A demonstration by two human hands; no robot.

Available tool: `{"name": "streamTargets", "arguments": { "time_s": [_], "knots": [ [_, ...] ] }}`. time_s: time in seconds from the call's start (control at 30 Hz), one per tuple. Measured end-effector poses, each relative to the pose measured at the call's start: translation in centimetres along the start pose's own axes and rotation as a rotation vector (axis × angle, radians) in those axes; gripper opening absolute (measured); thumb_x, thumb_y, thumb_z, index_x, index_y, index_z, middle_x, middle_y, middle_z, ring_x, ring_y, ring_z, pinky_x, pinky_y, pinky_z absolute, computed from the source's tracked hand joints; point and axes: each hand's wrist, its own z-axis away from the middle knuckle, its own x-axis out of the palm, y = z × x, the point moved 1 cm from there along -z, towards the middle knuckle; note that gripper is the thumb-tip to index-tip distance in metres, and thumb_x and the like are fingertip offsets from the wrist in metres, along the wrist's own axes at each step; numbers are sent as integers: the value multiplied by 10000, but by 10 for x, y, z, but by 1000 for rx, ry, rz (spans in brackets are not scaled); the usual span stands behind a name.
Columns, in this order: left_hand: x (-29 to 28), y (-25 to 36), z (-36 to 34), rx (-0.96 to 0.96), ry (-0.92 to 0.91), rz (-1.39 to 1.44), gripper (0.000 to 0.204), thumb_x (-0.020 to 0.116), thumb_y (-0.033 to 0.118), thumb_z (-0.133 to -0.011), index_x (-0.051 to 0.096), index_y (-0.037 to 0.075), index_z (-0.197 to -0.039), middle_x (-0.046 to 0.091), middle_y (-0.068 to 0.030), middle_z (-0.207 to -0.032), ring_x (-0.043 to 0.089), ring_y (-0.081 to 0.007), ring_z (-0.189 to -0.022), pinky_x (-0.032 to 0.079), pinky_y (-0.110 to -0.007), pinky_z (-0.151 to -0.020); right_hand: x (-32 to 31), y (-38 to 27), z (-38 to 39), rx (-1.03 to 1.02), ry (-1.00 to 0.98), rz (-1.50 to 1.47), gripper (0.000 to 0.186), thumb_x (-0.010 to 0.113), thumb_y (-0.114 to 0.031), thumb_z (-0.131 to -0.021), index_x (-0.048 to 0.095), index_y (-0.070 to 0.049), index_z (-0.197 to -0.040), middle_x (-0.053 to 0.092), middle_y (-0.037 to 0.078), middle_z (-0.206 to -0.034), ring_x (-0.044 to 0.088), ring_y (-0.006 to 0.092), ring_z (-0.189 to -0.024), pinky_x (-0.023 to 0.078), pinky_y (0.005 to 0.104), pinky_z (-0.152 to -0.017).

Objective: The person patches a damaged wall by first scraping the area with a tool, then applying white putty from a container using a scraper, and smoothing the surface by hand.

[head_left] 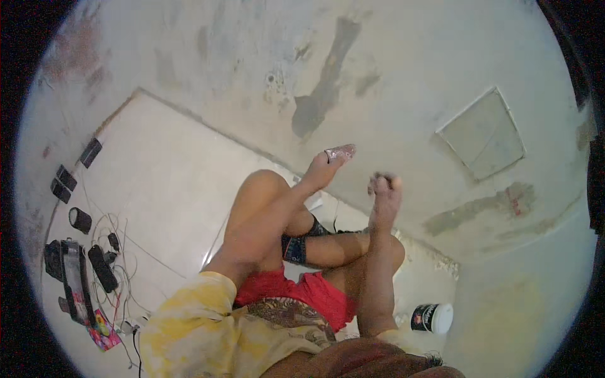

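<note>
My left hand (324, 171) reaches out over my bent knee toward the stained, patched wall (403, 75). It is closed on a small, shiny, pinkish flat piece (341, 153) with a dark edge; its exact kind is unclear. To the right, my right hand (386, 200) is raised in front of the wall with its fingers curled in. Something dark shows at its fingertips, too small and blurred to name. Grey filler-like patches (324, 88) mark the wall above both hands.
A white tub with a black label (432, 318) stands at lower right, near the corner. Tangled cables (120, 252), a black power strip (103, 268), a black roll (80, 220) and dark flat pieces (91, 152) lie on the tiled floor at left. A square panel (484, 135) is set in the wall.
</note>
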Motion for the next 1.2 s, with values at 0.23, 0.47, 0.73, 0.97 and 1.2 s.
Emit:
{"name": "streamTargets", "arguments": {
  "time_s": [0.23,0.47,0.73,0.97,1.2],
  "knots": [
    [0,-45,-1,-580,-345,333,363,566,314,-952,671,23,-1143,693,-52,-1002,638,-142,-901,489,-296,-811,-31,129,-50,376,-482,428,540,460,-443,-1000,488,14,-1286,609,162,-1151,561,260,-1067,441,395,-938],
    [27,-74,-7,-719,-199,311,392,573,384,-947,691,13,-986,677,-32,-878,621,-122,-803,482,-291,-743,-57,215,-78,448,-562,48,641,451,-547,-977,524,14,-1278,620,150,-1153,580,227,-1025,451,377,-931],
    [39,-118,-25,-703,-215,21,447,564,417,-958,675,-14,-994,651,-42,-863,572,-134,-766,458,-290,-752,-52,248,-82,427,-283,43,440,533,-352,-983,553,8,-1234,624,94,-1109,596,195,-1015,470,334,-910],
    [62,-104,-76,-671,-650,-278,343,608,322,-950,684,-10,-993,677,-61,-884,610,-145,-807,494,-305,-763,-71,232,-100,508,-3,-264,434,645,-397,-917,632,3,-1084,657,76,-952,639,165,-895,529,305,-768],
    [78,-132,-58,-807,-362,99,396,600,387,-955,672,3,-1022,669,-52,-946,594,-132,-875,479,-293,-800,-71,254,-105,489,22,-224,306,668,-302,-917,666,-2,-977,668,37,-873,630,135,-786,507,295,-658]
  ]
}}
